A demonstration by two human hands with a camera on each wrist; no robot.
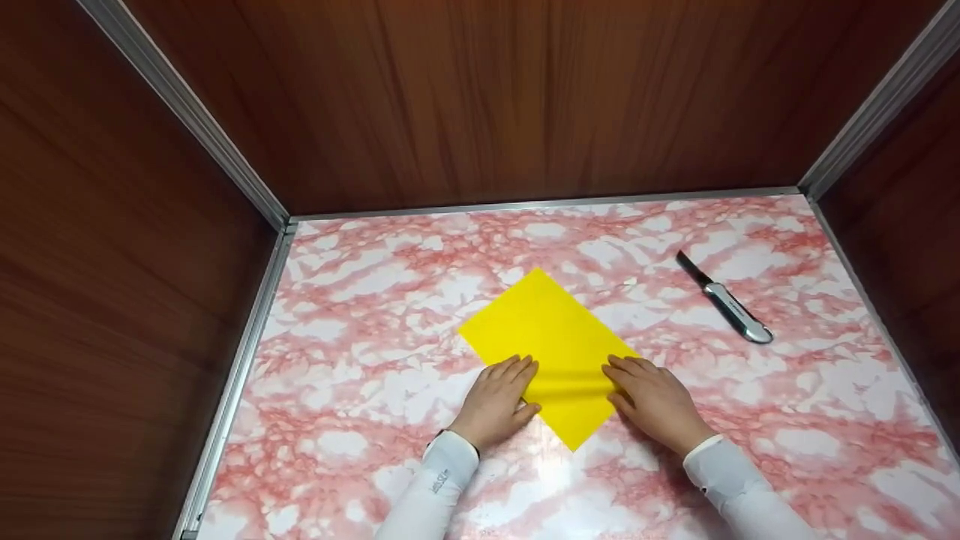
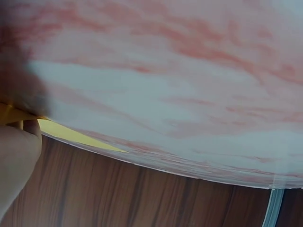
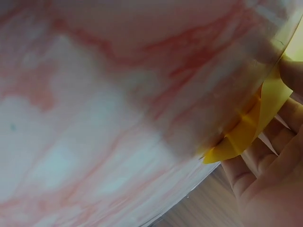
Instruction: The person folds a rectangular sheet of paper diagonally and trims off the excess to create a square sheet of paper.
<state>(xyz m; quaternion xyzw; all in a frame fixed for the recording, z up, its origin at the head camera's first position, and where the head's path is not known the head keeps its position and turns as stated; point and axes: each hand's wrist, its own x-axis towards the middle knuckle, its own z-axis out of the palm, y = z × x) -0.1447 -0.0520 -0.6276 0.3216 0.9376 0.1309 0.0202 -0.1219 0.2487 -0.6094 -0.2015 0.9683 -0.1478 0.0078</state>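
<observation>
1. Far left, a dark wood-grained panel (image 1: pixel 127 262) rises, a metal strip running beside the table's edge.
2. Next comes my left sleeve (image 1: pixel 435 484), white, dark lettering near the cuff, and out of it my left hand (image 1: pixel 495 397): fingers close together over the paper's lower-left edge, thumb tucked in by that same edge, pinching it.
3. Dead centre, there's the yellow paper (image 1: pixel 547 322), set cornerwise on the red-and-white marbled table (image 1: pixel 352 442), one corner pointing at me, a ripple running across it between my hands!
4. Over to my right hand (image 1: pixel 656 397), and it's a narrow grip: thumb and fingers pinch the lower-right edge, where the paper buckles in the wrist view.
5. Far right, beyond that hand, a knife (image 1: pixel 725 300) lies apart from the paper, black blade angled away, silver-and-dark handle towards me.
</observation>
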